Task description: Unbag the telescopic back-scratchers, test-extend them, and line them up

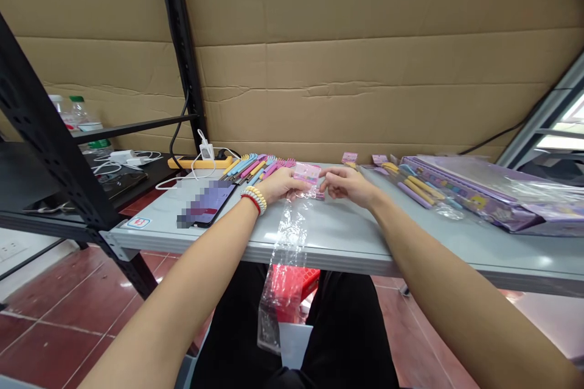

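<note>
My left hand (281,186), with a beaded bracelet at the wrist, is closed on a clear plastic bag (292,243) near its pink header card (306,174). The long bag hangs over the front edge of the table (351,237) toward my lap. Just right of the card, my right hand (345,186) is half curled, its fingertips close to the card's edge with nothing visible in them. More pink cards (320,196) lie under the held one. Beyond my left hand are several colourful handled tools (255,165) with comb-like ends, partly hidden.
A phone (212,202) and a yellow power strip (201,162) with white cables lie left. On the right are bagged coloured tools (417,187) and a purple package (479,191). Cardboard (365,73) stands behind; a black rack post (180,42) rises left. A red basket (292,289) is below.
</note>
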